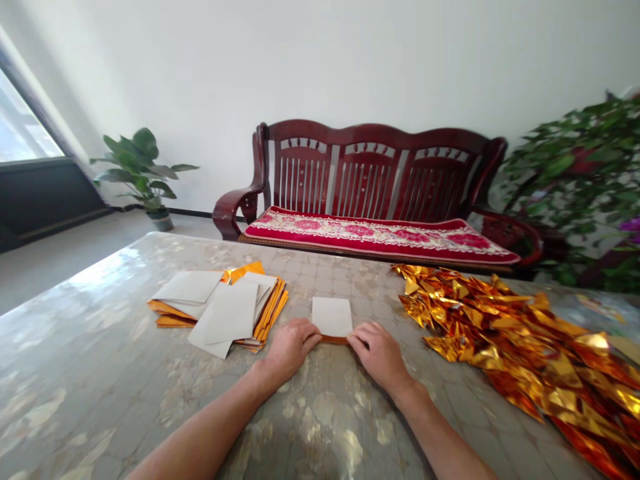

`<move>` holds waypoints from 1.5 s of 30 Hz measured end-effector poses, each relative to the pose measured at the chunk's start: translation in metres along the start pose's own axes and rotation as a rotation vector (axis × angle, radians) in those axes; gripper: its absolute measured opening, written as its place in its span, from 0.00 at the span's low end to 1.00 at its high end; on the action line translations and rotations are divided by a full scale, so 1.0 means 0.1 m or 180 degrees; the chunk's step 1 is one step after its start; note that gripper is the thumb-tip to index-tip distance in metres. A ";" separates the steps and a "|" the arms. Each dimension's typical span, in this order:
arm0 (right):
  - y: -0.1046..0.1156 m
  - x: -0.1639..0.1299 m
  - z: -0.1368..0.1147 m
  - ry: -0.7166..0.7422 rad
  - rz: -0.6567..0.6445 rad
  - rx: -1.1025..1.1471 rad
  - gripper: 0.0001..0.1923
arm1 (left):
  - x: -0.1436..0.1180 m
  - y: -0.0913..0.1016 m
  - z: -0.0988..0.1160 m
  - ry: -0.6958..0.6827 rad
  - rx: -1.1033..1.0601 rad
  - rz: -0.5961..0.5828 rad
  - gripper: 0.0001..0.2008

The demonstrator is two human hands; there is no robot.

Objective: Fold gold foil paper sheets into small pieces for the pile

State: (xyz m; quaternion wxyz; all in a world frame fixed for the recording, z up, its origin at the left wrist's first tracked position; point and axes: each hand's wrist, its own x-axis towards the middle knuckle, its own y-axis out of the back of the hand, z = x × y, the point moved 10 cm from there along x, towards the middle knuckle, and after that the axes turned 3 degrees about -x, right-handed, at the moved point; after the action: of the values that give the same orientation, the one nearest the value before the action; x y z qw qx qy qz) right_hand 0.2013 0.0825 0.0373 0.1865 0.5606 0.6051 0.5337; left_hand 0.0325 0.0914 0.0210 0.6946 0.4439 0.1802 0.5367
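Both hands, the left hand (pixel 291 347) and right hand (pixel 379 352), pressed the near edge of a folded sheet (pixel 332 317) on the bench (pixel 100 360); a big pile of folded pieces (pixel 520 347) lay right, a smaller flat stack (pixel 220 307) remained left

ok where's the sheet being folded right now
The sheet lies mid-table in the head view, near edge under both hands' fingers, between the flat paper stack on the left and the gold pile on the right.

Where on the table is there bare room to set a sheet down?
Bare table lies left of the flat paper stack, and near the front edge beside both forearms. The strip between the left hand, right hand and their folded sheet is tight. The right side is crowded with folded gold foil pieces.
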 end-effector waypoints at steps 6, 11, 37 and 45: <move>-0.04 0.02 0.08 -0.0248 0.0000 -0.0072 0.12 | 0.00 0.03 0.02 0.0013 0.0008 -0.0010 0.14; -0.05 0.04 0.05 -0.0237 -0.0029 -0.0334 0.11 | 0.00 0.05 -0.03 0.0221 0.0029 0.0052 0.12; -0.17 0.08 0.06 0.0041 -0.0451 -0.0598 0.15 | 0.01 0.10 -0.12 0.0375 0.0009 0.0206 0.12; -0.18 0.07 -0.04 0.0273 -0.0551 -0.0897 0.16 | -0.03 0.10 -0.07 0.0353 -0.0012 0.0193 0.11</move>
State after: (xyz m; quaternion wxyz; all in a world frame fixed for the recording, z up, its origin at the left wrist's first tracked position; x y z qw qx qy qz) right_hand 0.1876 0.0905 0.0260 0.2825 0.4514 0.5777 0.6186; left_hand 0.0203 0.0920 0.0242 0.6678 0.4175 0.2039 0.5816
